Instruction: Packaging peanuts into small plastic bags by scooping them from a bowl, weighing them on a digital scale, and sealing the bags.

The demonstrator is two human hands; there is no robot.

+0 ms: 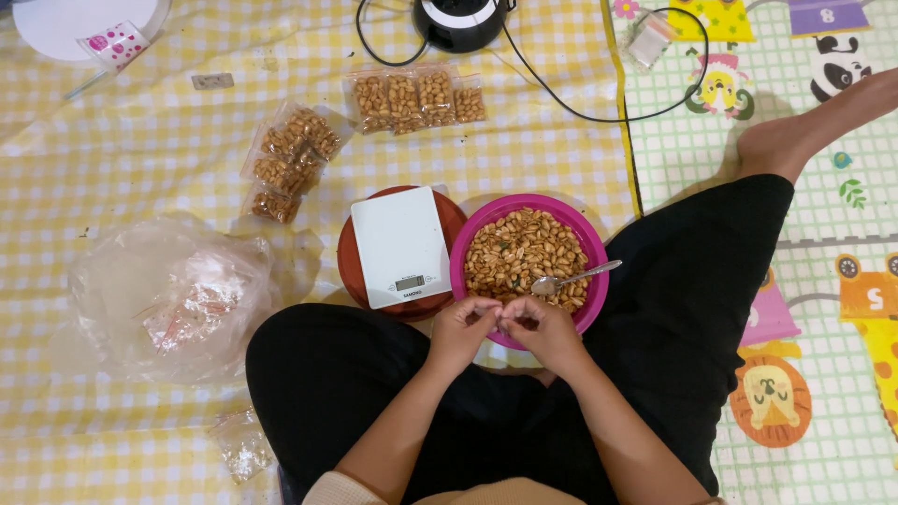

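Note:
My left hand (463, 329) and my right hand (541, 329) meet just below the near rim of a magenta bowl (468, 234), fingertips pinched together on something small and clear, likely a little plastic bag; I cannot make it out. The bowl holds roasted peanuts (519, 248), and a metal spoon (572, 278) rests in them with its handle over the right rim. Left of the bowl, a white kitchen scale (400, 245) sits on a brown round plate (348, 257).
Filled peanut packets lie in a row (417, 98) and a pile (290, 159) on the yellow checked cloth. A big clear plastic bag (168, 299) lies left, a small bag (241, 447) near my knee. A black appliance (458, 21) with cord sits at top.

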